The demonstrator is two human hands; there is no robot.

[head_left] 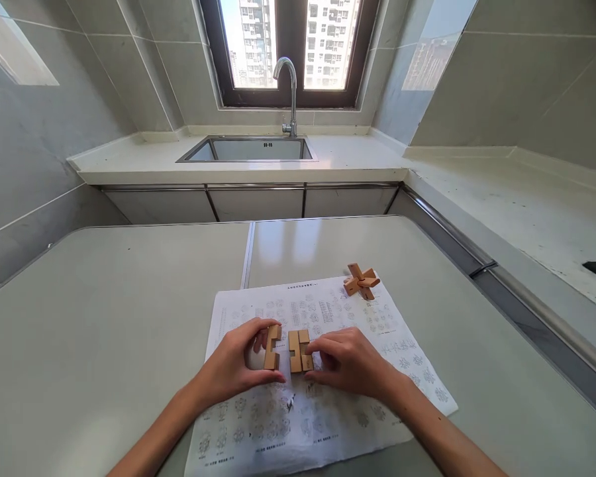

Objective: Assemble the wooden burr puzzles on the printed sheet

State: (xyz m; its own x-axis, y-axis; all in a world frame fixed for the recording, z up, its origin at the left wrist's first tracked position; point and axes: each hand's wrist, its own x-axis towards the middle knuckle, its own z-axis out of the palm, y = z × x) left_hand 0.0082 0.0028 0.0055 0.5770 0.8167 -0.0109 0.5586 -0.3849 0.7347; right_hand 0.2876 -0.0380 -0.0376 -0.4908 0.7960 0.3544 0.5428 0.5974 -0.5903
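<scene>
My left hand [231, 361] grips a notched wooden burr puzzle piece [271, 358] by its two ends, between thumb and fingers, with the notch facing right. Just across a small gap, two more notched pieces stand side by side: a left piece [294, 361] and a right piece [305, 362]. Thumb and fingers of my right hand [350, 363] are closed on the right piece, partly covering it. All three are over a printed instruction sheet [347, 437] full of small line diagrams. An interlocked wooden cross-shaped puzzle [361, 283] sits on the sheet's upper right part.
The paper lies on a pale table [104, 331] with a seam near its middle. Beyond it runs a white counter [357, 152] with a steel sink [248, 160] and a curved faucet [293, 93] under a window. Another counter [526, 199] borders the right side.
</scene>
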